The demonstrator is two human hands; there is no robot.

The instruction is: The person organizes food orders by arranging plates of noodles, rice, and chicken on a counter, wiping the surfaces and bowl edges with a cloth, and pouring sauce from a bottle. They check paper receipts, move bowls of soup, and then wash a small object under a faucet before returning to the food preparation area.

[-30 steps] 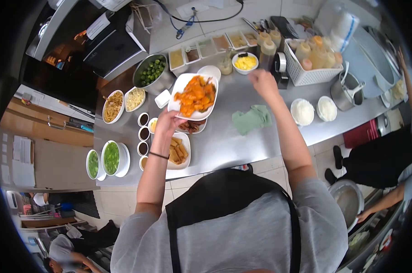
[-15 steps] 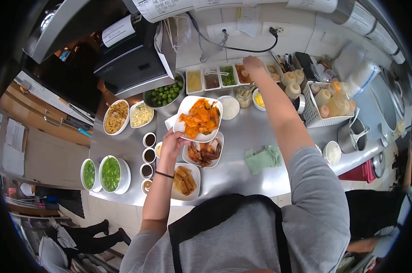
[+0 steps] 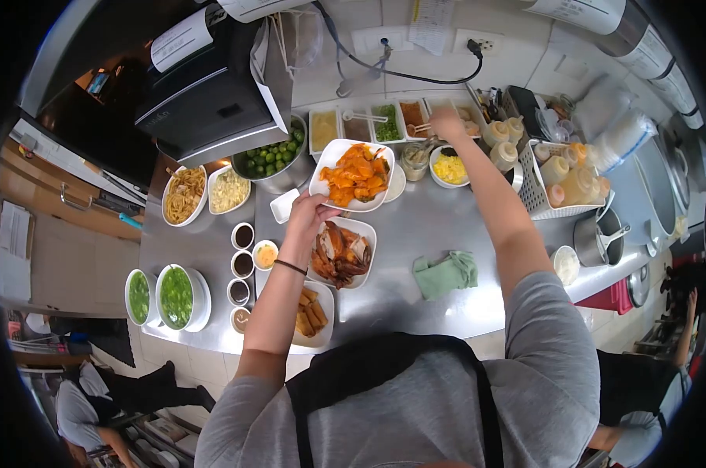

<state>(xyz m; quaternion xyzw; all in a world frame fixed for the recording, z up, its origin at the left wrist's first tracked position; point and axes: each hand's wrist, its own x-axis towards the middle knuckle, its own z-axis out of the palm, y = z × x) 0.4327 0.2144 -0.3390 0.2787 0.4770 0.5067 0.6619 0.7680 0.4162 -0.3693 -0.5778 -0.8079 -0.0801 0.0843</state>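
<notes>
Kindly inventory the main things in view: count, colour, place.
Square plate of orange food: 1, white, held
Plate of browned meat: 1, white, centre
Dish of golden rolls: 1, white, front
Round bowls of greens: 2, white, left
Round sauce cups: 5, white, left
Metal fruit pot: 1, silver, back left
Crumpled cloth: 1, green, centre right
Plastic basket of bottles: 1, white, right
Rectangular condiment tubs: several, white, back
Left hand: 1, bare, holding square plate
Right hand: 1, bare, near tubs

Grey T-shirt (image 3: 415, 413), faintly mottled fabric, short sleeves (image 3: 552, 335). Black apron (image 3: 361, 366) in front, two narrow black straps (image 3: 490, 413) running over shirt. Thin dark band (image 3: 290, 267) round left forearm (image 3: 271, 320). Left hand (image 3: 309, 214), right hand (image 3: 448, 125) bare.
</notes>
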